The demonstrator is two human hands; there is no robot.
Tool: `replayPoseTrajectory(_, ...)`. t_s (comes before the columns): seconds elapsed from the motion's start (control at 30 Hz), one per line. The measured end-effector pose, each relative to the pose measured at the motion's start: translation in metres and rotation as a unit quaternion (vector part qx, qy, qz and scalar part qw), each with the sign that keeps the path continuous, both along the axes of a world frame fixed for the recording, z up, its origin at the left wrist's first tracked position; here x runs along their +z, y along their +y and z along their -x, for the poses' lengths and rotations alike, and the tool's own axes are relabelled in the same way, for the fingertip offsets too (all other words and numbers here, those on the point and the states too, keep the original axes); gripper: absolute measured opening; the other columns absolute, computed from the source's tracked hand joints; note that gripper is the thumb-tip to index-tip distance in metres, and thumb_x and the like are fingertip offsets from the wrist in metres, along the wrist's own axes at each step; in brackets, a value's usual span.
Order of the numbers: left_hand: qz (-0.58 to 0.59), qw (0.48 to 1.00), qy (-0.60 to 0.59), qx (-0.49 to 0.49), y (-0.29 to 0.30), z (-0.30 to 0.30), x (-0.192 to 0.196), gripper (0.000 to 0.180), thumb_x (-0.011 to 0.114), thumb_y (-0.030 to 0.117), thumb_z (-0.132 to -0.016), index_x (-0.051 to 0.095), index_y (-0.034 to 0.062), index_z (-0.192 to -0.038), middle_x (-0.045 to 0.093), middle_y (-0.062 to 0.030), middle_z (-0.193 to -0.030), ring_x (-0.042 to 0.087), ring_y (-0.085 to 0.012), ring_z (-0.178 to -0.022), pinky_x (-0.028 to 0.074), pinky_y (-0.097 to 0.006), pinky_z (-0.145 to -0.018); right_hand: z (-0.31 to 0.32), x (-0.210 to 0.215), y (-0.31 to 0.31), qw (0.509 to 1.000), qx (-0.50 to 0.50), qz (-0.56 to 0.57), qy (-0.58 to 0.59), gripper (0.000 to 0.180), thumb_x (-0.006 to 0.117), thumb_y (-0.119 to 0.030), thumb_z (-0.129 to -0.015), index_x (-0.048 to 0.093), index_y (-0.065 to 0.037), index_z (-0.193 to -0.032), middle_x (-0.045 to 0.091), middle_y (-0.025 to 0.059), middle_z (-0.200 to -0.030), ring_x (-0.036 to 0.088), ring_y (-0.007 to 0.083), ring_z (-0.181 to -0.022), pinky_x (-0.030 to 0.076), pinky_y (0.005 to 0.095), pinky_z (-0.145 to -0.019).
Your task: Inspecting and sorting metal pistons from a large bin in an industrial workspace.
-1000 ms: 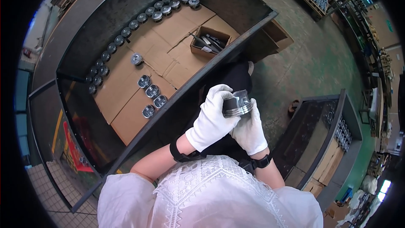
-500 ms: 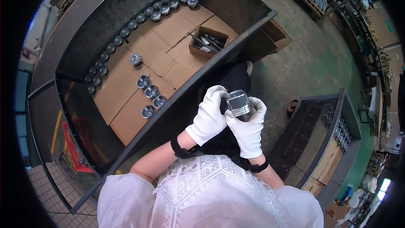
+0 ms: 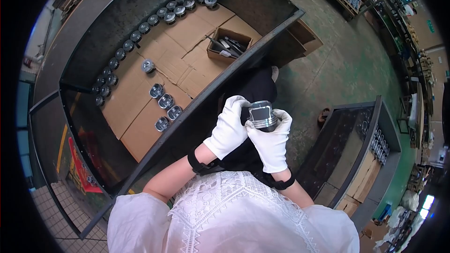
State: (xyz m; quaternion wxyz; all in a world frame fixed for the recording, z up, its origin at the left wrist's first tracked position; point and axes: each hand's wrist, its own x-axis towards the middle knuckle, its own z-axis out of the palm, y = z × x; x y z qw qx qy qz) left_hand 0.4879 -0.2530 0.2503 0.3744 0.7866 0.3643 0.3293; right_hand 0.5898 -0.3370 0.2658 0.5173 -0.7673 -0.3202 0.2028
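we stand at the dark rim of the metal bin (image 3: 253, 51), green floor (image 3: 337, 65) open to the right. left hand (image 3: 229, 129) and right hand (image 3: 269, 143), both white-gloved, raised before the chest, fingers wrapped on a grooved metal piston (image 3: 261, 115), held upright. brown open box (image 3: 229, 44) sits on flattened cardboard (image 3: 140, 93).

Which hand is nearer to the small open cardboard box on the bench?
Left. The left hand is on the side of the metal piston facing the cardboard box; the right hand holds it from the far side.
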Motion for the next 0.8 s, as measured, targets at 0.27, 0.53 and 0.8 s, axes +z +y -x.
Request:
replayPoseTrajectory(0.27,0.015,1.0,0.012,0.003,0.004,0.005,-0.012,0.034,0.067,0.001,-0.077,0.057,0.0026,-0.11,0.055,-0.0202,-0.12,0.061,-0.0415,-0.103,0.053,-0.045,-0.086,-0.002,-0.002,0.0,1.0,-0.007,-0.004,-0.003,0.069,0.089,-0.014,-0.066,0.042,-0.003,-0.116,0.045,0.0124,-0.112,0.052,0.0211,-0.097,0.047,0.0363,-0.084)
replayPoseTrajectory(0.53,-0.011,0.996,-0.086,-0.022,0.006,0.002,0.025,0.031,0.077,0.014,-0.08,0.06,0.0004,-0.102,0.058,-0.0173,-0.114,0.062,-0.0307,-0.102,0.051,-0.036,-0.087,-0.001,0.0,-0.002,0.991,0.02,-0.004,-0.13,0.07,0.088,-0.012,-0.064,0.042,-0.003,-0.117,0.044,0.0162,-0.119,0.052,0.0307,-0.107,0.046,0.0397,-0.091)
replayPoseTrajectory(0.8,0.123,0.988,-0.092,-0.013,0.001,-0.006,0.022,0.023,0.074,0.016,-0.082,0.062,-0.0008,-0.092,0.06,-0.0155,-0.111,0.065,-0.0263,-0.093,0.054,-0.034,-0.079,0.008,0.0,0.0,0.968,0.047,-0.055,-0.242,0.068,0.083,-0.004,-0.065,0.042,-0.006,-0.12,0.044,0.02,-0.122,0.05,0.0374,-0.112,0.043,0.045,-0.096)
